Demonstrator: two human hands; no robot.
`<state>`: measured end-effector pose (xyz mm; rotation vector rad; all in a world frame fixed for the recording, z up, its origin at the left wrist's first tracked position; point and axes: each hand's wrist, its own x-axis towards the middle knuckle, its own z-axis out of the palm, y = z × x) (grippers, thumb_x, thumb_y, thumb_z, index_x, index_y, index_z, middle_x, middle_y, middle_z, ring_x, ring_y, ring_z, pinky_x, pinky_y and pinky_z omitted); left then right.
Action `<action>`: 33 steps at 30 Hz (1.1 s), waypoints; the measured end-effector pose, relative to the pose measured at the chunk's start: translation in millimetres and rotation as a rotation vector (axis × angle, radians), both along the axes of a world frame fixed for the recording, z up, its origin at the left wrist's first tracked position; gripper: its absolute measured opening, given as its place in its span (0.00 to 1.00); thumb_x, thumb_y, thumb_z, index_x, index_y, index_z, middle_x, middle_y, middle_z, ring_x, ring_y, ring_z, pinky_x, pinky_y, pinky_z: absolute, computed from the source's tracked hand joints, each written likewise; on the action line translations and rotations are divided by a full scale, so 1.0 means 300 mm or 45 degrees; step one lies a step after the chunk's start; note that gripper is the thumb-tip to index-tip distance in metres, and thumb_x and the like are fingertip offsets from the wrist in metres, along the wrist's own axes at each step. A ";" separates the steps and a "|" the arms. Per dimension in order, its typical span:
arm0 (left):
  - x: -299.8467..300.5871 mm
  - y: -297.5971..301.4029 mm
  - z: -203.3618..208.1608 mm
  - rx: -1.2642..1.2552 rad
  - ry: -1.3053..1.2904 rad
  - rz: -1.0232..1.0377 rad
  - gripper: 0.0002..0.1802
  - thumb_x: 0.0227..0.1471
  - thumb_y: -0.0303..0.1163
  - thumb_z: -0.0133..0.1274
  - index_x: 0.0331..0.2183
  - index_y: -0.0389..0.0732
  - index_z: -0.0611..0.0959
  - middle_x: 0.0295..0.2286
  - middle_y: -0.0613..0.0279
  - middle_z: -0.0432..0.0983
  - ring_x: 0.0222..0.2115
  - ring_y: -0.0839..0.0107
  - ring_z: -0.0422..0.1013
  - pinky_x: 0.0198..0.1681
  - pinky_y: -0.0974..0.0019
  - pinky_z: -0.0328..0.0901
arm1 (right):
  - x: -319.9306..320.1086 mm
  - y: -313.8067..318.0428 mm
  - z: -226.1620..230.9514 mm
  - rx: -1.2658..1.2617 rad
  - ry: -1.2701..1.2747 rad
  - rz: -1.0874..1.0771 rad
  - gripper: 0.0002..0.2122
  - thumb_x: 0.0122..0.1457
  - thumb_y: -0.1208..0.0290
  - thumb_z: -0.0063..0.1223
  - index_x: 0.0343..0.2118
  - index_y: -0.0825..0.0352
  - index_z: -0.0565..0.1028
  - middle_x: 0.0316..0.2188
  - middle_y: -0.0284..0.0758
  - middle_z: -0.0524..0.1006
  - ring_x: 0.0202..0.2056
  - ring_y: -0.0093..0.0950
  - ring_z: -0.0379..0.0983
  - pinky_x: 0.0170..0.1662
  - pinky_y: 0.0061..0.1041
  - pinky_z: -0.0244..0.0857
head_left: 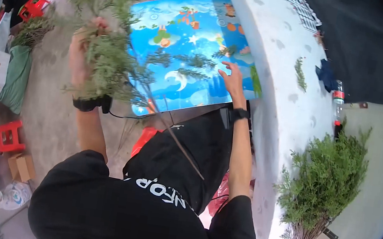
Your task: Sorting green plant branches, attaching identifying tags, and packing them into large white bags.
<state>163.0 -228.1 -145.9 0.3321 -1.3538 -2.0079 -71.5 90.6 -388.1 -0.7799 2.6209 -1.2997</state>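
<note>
My left hand point(81, 54) is raised and shut on a thick bunch of feathery green sprigs point(112, 60), whose long bare stems point(178, 144) trail down across my black clothes. My right hand point(231, 79) lies with fingers spread on a blue picture-printed mat point(189, 27), holding nothing. Loose green sprigs point(194, 64) lie on the mat just left of its fingertips. Both wrists wear black bands.
A white ledge point(281, 59) runs beside the mat, with a small sprig point(300, 73) on it. A big bundle of green branches point(324, 178) and a plastic bottle point(338, 102) stand at right. Red stools point(8, 135), a cardboard box point(23, 167) and green sacks point(15, 77) sit left.
</note>
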 end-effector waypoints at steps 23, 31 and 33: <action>0.116 -0.219 -0.224 0.260 0.091 -0.025 0.15 0.60 0.33 0.44 0.40 0.31 0.76 0.34 0.58 0.71 0.37 0.67 0.68 0.45 0.66 0.62 | 0.022 0.075 0.051 -0.593 -0.816 -0.402 0.15 0.58 0.62 0.60 0.39 0.70 0.76 0.27 0.38 0.80 0.23 0.18 0.73 0.24 0.18 0.67; 0.162 -0.261 -0.259 0.337 0.121 0.054 0.12 0.59 0.29 0.44 0.38 0.29 0.76 0.34 0.58 0.70 0.36 0.66 0.66 0.47 0.63 0.60 | 0.085 0.290 -0.147 0.523 -0.027 -0.515 0.14 0.58 0.67 0.57 0.44 0.70 0.73 0.28 0.42 0.78 0.32 0.39 0.74 0.38 0.34 0.68; 0.174 -0.284 -0.281 0.306 0.069 0.061 0.13 0.59 0.29 0.44 0.39 0.29 0.76 0.34 0.57 0.70 0.36 0.65 0.66 0.48 0.62 0.60 | 0.116 0.265 -0.148 0.486 0.025 -0.496 0.13 0.59 0.67 0.55 0.45 0.66 0.73 0.29 0.42 0.78 0.37 0.40 0.74 0.42 0.38 0.66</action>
